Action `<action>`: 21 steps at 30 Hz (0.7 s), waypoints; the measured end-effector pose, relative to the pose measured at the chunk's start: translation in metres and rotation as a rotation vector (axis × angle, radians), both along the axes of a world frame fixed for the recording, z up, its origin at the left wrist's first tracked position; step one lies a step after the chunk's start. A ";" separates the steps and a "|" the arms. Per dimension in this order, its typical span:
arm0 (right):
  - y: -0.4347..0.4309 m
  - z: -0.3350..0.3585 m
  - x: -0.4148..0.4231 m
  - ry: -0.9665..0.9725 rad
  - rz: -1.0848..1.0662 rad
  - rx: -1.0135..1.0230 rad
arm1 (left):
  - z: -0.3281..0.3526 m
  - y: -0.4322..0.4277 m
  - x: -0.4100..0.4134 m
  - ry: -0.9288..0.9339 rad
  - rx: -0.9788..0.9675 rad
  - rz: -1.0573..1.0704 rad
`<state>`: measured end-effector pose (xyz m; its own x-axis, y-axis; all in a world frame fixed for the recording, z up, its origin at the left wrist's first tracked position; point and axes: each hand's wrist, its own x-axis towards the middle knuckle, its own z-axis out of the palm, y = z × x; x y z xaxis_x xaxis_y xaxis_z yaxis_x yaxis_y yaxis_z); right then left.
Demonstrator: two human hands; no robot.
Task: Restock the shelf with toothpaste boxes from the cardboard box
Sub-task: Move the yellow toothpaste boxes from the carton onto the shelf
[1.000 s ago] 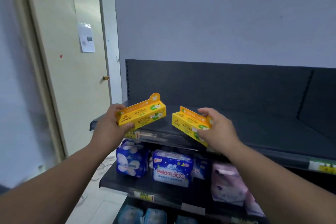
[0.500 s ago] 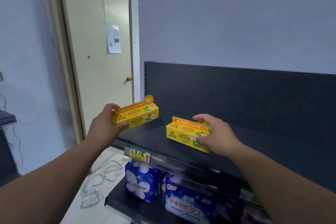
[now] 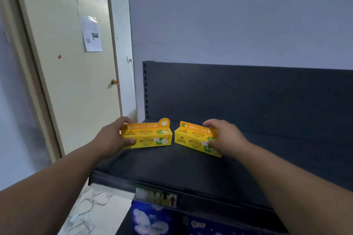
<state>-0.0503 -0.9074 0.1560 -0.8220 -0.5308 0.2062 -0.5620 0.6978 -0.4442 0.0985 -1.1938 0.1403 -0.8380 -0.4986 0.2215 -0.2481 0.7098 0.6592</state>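
The dark metal top shelf (image 3: 191,170) carries both of the task's things, set far back near its upright back panel (image 3: 248,97). The left hand (image 3: 109,139) grips the left toothpaste box (image 3: 150,138) by its left end, thumb on the front face. The right hand (image 3: 226,138) curls over the right end of the right toothpaste box (image 3: 192,139). Both boxes sit on the shelf or just above it; which, I cannot tell.

The likeliest slip is on the left. That box lies close to the shelf's open left edge, so letting go with the end overhanging could send it to the floor. The right box stands slightly skewed, and sliding it straight could knock its neighbour, since the two nearly touch.

Counted: one top shelf, two hands, two yellow toothpaste boxes, one price label (image 3: 155,195) on the front lip. The cardboard box is not in view.
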 end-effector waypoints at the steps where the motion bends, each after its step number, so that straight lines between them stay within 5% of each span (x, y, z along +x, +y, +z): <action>1: -0.008 -0.001 -0.002 0.028 -0.015 0.024 | 0.000 -0.009 -0.006 -0.014 0.011 -0.028; 8: -0.042 -0.013 -0.005 0.330 -0.107 0.274 | -0.008 -0.049 -0.041 -0.028 -0.082 -0.148; 13: -0.065 -0.009 -0.010 0.345 -0.165 0.353 | -0.014 -0.051 -0.066 -0.011 -0.335 -0.222; 21: -0.088 -0.018 -0.029 0.341 -0.181 0.327 | -0.020 -0.057 -0.094 0.011 -0.318 -0.293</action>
<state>-0.0795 -0.9958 0.1382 -0.8214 -0.4679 0.3261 -0.4943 0.8693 0.0020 0.0045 -1.2507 0.1204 -0.9310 -0.1451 0.3350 0.0002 0.9174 0.3979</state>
